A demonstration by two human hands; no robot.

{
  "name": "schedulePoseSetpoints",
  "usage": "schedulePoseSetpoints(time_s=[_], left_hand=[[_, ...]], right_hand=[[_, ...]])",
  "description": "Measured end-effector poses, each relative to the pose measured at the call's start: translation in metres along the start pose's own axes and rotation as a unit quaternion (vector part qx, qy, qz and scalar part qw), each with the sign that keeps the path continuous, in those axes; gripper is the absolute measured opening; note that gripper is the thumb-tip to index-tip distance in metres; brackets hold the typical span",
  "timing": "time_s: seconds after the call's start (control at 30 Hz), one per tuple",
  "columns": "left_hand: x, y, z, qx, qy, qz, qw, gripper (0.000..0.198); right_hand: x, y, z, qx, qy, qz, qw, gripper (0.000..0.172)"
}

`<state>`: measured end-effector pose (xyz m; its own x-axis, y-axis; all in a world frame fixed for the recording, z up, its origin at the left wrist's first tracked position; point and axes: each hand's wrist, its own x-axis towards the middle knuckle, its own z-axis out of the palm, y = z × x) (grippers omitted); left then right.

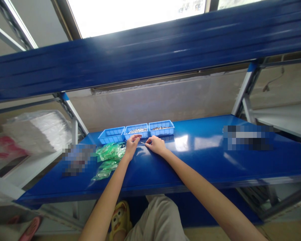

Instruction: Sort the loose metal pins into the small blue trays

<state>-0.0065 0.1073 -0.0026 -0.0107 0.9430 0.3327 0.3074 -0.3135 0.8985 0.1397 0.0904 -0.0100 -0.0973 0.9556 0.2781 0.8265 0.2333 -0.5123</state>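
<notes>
My left hand (132, 144) is in front of the middle blue bin, thumb and fingers brought together. Whatever it may pinch is too small to make out. Close to it on the right, my right hand (156, 146) pinches a thin, pale, rod-like piece (142, 143) that points toward my left hand. The middle bin (136, 135) contains many thin silvery pieces. Darker thin pieces lie in the right bin (162, 132). The left bin (111, 136) shows no contents. Green-and-clear plastic bags (110, 152) are piled beside my left wrist.
The blue table (203, 160) reaches to both sides beneath a blue shelf (150, 50). Blurred-out objects are at its left (79, 160) and right (248, 137). White plastic-wrapped stacks (42, 129) sit on a rack at left. Metal uprights frame the table.
</notes>
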Motion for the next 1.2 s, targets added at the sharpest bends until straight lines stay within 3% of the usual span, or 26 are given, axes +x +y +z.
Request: schedulePoseSetpoints(time_s=[0.17,0.3,0.7,0.8,0.9,1.2], left_hand=[[0.0011,-0.0031,-0.0011,-0.119,0.005,-0.060,0.991,0.028],[-0.0003,-0.0047,-0.0006,-0.099,-0.005,-0.063,0.993,0.029],[-0.0078,0.0008,0.0024,-0.105,-0.126,-0.107,0.981,0.034],[-0.0088,0.0014,0.0022,-0.097,-0.141,-0.091,0.981,0.026],[-0.0085,-0.0011,0.0031,-0.104,-0.126,-0.086,0.983,0.010],[-0.0043,-0.0072,0.0031,-0.213,-0.075,-0.115,0.967,0.011]], right_hand=[[0.0003,0.0003,-0.0003,-0.003,0.000,0.003,1.000,0.019],[0.0000,0.0008,-0.0006,0.001,-0.001,0.001,1.000,0.019],[0.0005,0.0011,0.0005,-0.008,0.000,0.006,1.000,0.023],[0.0000,0.0005,0.0003,-0.013,-0.004,0.006,1.000,0.024],[-0.0014,-0.0027,-0.0009,-0.023,-0.006,0.019,1.000,0.023],[-0.0037,-0.0082,-0.0015,-0.040,0.001,0.034,0.999,0.023]])
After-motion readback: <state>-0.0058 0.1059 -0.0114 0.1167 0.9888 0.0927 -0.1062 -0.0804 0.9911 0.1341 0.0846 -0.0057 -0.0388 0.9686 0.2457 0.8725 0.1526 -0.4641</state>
